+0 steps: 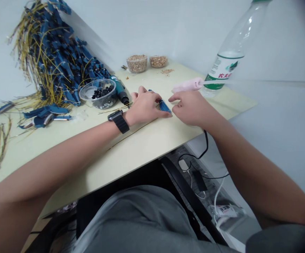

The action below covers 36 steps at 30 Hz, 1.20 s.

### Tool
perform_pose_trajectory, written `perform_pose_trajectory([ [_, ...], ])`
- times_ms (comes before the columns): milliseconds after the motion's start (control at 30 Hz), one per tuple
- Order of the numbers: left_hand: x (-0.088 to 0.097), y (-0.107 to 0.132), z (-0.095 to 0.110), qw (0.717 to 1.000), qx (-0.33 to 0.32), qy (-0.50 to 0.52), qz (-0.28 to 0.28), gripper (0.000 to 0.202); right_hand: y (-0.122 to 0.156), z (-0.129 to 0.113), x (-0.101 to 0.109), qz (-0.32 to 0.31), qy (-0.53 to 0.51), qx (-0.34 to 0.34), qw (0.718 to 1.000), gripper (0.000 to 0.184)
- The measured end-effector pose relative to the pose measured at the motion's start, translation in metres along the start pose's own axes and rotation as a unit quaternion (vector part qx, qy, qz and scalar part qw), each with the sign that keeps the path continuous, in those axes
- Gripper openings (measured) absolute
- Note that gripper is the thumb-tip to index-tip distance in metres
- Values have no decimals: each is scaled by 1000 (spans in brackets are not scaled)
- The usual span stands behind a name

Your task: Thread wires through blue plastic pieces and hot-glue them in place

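Observation:
My left hand [147,107], with a black watch on its wrist, lies over a small blue part [165,105] on the pale table [142,147], fingers curled down on it. A thin yellow wire [115,110] trails left from under that hand. My right hand [190,107] rests just right of the blue part, its fingers bent and its forefinger stretched toward the part. Whether the right hand touches the part is hidden by the fingers.
A big heap of blue parts with yellow wires [54,56] fills the table's back left. A clear tub of small black pieces [101,93] and a teal electric screwdriver [121,90] lie behind my left hand. Two cups of brown bits [137,63], a pink object [186,85] and a water bottle [228,59] stand further back.

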<state>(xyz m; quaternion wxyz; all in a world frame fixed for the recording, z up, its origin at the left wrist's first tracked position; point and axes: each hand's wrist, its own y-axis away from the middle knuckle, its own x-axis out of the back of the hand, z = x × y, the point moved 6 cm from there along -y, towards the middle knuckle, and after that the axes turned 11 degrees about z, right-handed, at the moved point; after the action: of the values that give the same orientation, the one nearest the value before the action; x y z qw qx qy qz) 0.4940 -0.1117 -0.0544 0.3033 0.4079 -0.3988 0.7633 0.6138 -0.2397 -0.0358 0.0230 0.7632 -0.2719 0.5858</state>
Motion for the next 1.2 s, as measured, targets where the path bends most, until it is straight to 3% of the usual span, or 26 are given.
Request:
perform_pose_trajectory([
  [400, -2, -8, 0, 1000, 4, -14, 7, 62, -23, -4, -18, -33, 7, -11, 999, 32],
  [733, -2, -10, 1, 1000, 4, -23, 1, 64, -26, -5, -19, -36, -19, -29, 999, 45],
  [1200, -4, -12, -1, 1000, 4, -29, 3, 61, -26, -8, -19, -41, -21, -27, 999, 39],
])
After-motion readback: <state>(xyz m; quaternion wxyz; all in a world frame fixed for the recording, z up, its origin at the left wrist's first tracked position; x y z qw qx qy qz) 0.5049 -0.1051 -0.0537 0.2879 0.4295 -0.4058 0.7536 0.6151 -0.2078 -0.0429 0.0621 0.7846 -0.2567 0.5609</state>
